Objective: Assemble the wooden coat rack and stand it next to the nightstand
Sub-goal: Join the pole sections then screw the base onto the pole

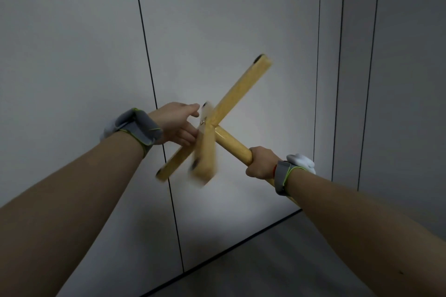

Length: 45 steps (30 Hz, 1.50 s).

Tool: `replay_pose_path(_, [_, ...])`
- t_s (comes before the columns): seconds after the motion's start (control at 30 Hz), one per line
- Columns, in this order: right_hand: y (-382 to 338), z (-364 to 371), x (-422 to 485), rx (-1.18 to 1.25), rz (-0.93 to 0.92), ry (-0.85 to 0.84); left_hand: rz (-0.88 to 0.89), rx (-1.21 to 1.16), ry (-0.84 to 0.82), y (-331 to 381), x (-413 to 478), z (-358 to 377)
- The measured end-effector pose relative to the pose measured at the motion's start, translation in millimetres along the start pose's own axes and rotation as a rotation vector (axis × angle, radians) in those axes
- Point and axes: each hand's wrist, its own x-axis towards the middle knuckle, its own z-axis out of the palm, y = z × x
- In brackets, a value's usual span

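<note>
I hold the wooden coat rack in the air in front of a white wall. My right hand [261, 163] is closed around its round pole [233, 144]. At the pole's far end sits a cross base: one long bar [237, 94] runs from lower left to upper right. A second bar [205, 152] crosses it and is blurred. My left hand [177, 124] touches this blurred bar near the joint, fingers spread against it. A small metal fitting [202, 122] shows at the joint. Dark pads mark the bar ends.
White wall panels [229, 19] with thin dark seams fill the view. A grey floor [277, 267] meets the wall along a dark line at the bottom. Both wrists wear grey straps. The nightstand is out of view.
</note>
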Motion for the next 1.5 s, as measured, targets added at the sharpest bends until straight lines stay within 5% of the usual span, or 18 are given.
replay_pose_path(0.17, [-2,4,-2,-0.001,-0.009,-0.024,0.043,0.040,0.073,2,5,6])
replay_pose_path(0.5, [-1,4,2,0.008,0.006,-0.007,0.164,-0.305,-0.015,10,2,2])
replay_pose_path(0.77, [3,1,1,0.000,0.022,0.020,0.018,0.082,0.066,3,0,2])
replay_pose_path(1.2, [2,1,1,0.005,0.024,0.014,0.217,-0.231,0.055,18,-3,8])
replay_pose_path(1.5, [2,2,1,-0.009,0.021,0.029,-0.008,0.070,0.034,10,-6,8])
